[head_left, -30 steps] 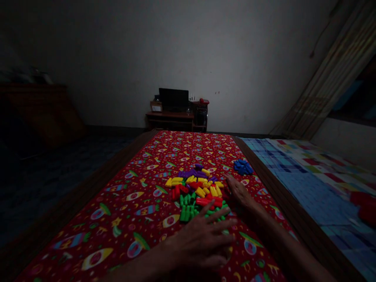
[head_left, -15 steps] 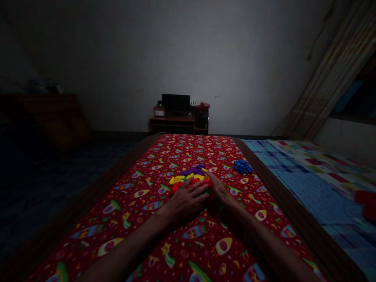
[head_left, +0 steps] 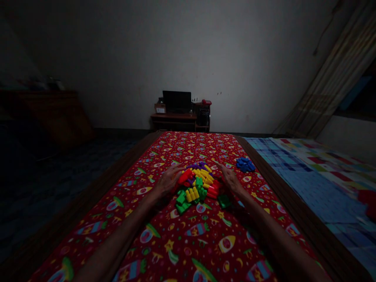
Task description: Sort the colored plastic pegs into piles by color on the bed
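Note:
A loose pile of toy blocks lies on the red patterned cloth (head_left: 188,229), with yellow blocks (head_left: 203,175) in the middle, purple ones at the back, red blocks (head_left: 213,190) at the sides and green blocks (head_left: 182,203) at the near side. My left hand (head_left: 169,181) is at the pile's left edge, fingers extended, beside a red block. On the right, my right hand (head_left: 230,179) has its fingers stretched out near the red blocks, above a dark green block (head_left: 224,201). Neither hand holds a block.
Several blue blocks (head_left: 245,165) form a separate group at the cloth's right edge. A bed with a blue checked sheet (head_left: 296,180) stands on the right. A desk with a monitor (head_left: 176,102) is against the far wall, and a wooden cabinet (head_left: 55,117) stands at the left.
Both hands have moved apart from over the pile to its two sides. The blocks beneath are now uncovered and look more spread out. The view has shifted slightly.

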The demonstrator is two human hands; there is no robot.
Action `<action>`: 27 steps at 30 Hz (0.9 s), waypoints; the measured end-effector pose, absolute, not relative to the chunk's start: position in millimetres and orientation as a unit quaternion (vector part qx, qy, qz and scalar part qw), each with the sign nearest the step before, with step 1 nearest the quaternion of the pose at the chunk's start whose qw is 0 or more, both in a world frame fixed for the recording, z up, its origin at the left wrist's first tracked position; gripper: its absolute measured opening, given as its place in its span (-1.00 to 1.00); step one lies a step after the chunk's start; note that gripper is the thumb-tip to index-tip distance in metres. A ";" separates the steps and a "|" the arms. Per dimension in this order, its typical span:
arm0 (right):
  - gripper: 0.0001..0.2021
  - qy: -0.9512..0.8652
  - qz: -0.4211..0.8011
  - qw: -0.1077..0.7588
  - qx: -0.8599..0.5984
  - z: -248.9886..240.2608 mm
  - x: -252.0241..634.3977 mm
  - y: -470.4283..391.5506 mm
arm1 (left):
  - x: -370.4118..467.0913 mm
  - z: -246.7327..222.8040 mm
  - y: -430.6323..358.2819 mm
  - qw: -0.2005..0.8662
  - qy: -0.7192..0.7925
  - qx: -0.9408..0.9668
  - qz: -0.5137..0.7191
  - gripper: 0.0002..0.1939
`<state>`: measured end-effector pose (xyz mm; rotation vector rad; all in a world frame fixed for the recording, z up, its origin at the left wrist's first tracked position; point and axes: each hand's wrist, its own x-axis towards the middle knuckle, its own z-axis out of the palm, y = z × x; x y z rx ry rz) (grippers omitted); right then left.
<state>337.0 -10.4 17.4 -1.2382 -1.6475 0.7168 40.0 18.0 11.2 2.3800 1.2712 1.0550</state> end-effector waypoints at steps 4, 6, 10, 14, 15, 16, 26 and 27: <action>-0.30 -0.664 0.257 0.414 -0.567 -8.5 360.4 -27.0 | 26.9 -0.1 23.4 0.190 0.486 0.749 0.407 -0.38; -0.34 -0.677 0.236 0.400 -0.571 -22.8 359.3 -37.6 | 25.7 -9.4 25.1 0.229 0.514 0.717 0.412 -0.34; -0.40 -0.714 0.212 0.381 -0.548 -40.1 328.8 -46.0 | 30.2 -21.3 22.8 0.249 0.524 0.712 0.396 -0.37; -0.41 -0.730 0.174 0.397 -0.529 -34.0 282.7 -40.9 | 32.8 -16.7 14.2 0.260 0.500 0.730 0.387 -0.38; -0.42 -0.736 0.161 0.402 -0.519 -29.0 273.1 -40.4 | 32.8 -14.4 12.4 0.266 0.499 0.727 0.389 -0.37; -0.43 -0.745 0.152 0.406 -0.507 -23.1 265.2 -40.3 | 32.7 -12.1 10.8 0.270 0.499 0.724 0.392 -0.37; -0.62 -0.689 0.181 0.479 -0.513 28.5 295.9 32.2 | 29.0 -11.1 11.5 0.280 0.498 0.716 0.402 -0.35; -0.64 -0.674 0.187 0.471 -0.538 28.4 303.3 45.3 | 28.3 -11.9 12.6 0.281 0.496 0.716 0.403 -0.35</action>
